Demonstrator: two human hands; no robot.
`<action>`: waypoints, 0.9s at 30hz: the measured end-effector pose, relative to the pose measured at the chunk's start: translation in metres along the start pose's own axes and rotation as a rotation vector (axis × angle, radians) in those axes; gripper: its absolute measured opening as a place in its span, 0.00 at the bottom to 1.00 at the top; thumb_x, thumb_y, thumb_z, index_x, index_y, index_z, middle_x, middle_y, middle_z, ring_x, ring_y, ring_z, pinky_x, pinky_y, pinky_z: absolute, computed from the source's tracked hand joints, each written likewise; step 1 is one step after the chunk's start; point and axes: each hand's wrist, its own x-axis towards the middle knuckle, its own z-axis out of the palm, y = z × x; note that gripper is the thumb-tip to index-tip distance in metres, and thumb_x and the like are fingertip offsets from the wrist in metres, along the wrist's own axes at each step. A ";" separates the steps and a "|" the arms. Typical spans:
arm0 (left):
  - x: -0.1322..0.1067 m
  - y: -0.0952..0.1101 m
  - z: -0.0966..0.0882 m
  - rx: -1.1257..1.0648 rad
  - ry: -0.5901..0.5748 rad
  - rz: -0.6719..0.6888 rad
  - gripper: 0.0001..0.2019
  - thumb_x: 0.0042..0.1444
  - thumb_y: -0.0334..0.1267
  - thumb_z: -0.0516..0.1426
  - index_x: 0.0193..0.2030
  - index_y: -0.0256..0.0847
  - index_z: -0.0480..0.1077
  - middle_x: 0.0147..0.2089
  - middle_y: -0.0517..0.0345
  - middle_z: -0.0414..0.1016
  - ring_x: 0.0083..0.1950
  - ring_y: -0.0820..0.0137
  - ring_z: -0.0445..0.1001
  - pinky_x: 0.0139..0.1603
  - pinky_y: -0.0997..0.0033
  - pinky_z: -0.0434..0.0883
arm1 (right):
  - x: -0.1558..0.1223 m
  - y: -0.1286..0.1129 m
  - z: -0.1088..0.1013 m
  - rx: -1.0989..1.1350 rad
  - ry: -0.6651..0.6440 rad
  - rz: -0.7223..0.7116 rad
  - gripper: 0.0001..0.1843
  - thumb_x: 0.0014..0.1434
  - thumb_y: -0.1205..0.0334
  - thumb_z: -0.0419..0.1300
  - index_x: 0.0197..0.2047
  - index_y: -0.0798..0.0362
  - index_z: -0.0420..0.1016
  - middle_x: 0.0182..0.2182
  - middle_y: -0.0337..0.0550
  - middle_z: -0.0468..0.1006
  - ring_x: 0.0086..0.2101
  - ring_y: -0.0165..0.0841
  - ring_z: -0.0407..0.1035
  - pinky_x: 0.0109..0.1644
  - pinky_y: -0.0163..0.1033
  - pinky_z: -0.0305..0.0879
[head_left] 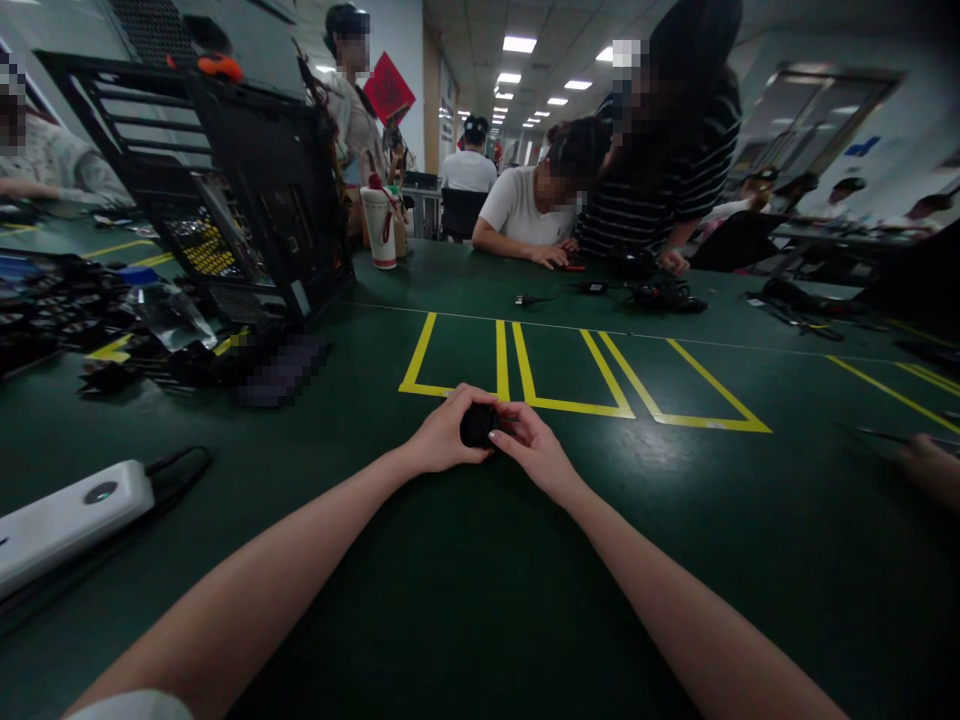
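Observation:
Both hands meet over the middle of the green table (480, 560), around a small black round object (477, 427) whose exact kind I cannot make out. My left hand (444, 435) wraps its far and left sides, with the thumb along the near side. From the right, the fingers of my right hand (536, 445) close on the object's edge, the thumb pressed to its near face. The fingers cover part of the object. Just beyond the hands run yellow tape outlines (577, 407) on the table.
At the left stand a black computer case (277, 200), a clear bottle (171, 310) and a heap of black parts. Nearer lies a white device (82, 515) with a black cable. Two people work across the table beside black cables (664, 295). Another person's hand (930, 470) is at the right edge.

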 end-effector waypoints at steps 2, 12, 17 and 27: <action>0.000 0.000 0.000 0.008 -0.009 0.002 0.27 0.43 0.31 0.62 0.50 0.45 0.58 0.49 0.55 0.61 0.50 0.63 0.64 0.49 0.61 0.66 | 0.000 0.002 0.000 0.017 -0.001 0.000 0.14 0.52 0.63 0.59 0.43 0.48 0.64 0.44 0.40 0.69 0.47 0.35 0.66 0.50 0.44 0.66; 0.001 0.001 0.000 0.026 0.002 0.000 0.28 0.42 0.31 0.62 0.50 0.46 0.58 0.49 0.56 0.61 0.50 0.62 0.65 0.49 0.59 0.66 | 0.002 0.006 0.000 -0.029 0.050 -0.019 0.09 0.54 0.63 0.57 0.41 0.48 0.65 0.43 0.39 0.69 0.46 0.34 0.67 0.52 0.44 0.64; 0.000 0.002 0.000 0.005 -0.005 -0.019 0.27 0.42 0.30 0.62 0.49 0.46 0.58 0.49 0.56 0.61 0.50 0.63 0.65 0.49 0.59 0.67 | 0.004 0.006 -0.002 -0.050 0.051 0.042 0.14 0.54 0.62 0.58 0.45 0.48 0.65 0.45 0.41 0.69 0.48 0.35 0.66 0.55 0.47 0.61; 0.000 -0.001 0.001 0.018 0.000 0.009 0.28 0.42 0.31 0.62 0.50 0.45 0.57 0.49 0.56 0.61 0.50 0.63 0.65 0.49 0.59 0.66 | -0.001 0.001 0.001 -0.015 0.034 -0.015 0.10 0.54 0.62 0.58 0.41 0.48 0.65 0.44 0.39 0.69 0.48 0.35 0.66 0.52 0.45 0.64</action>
